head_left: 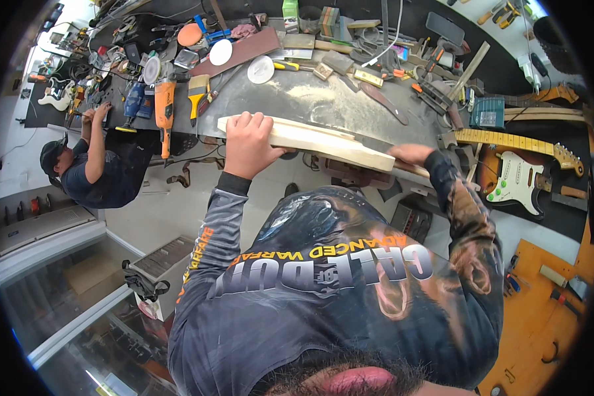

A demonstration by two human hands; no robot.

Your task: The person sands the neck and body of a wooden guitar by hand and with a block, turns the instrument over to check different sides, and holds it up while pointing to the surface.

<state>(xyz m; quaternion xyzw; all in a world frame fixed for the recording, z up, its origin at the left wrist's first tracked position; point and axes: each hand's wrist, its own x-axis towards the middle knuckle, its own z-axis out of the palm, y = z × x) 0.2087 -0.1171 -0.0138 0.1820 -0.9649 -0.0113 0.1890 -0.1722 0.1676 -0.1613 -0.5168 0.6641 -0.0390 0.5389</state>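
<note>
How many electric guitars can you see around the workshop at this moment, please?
2: a sunburst guitar lies at the right of the bench beside the right hand, and a white guitar lies far left near the co-worker. Clutter may hide others.

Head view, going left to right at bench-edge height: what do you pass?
Co-worker's hand → blue power tool → orange grinder → yellow brush → left hand → pale wooden board → right hand → electric guitar.

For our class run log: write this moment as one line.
left hand: grips wooden blank | right hand: on blank's other end | workbench: dusty, tools behind
</note>
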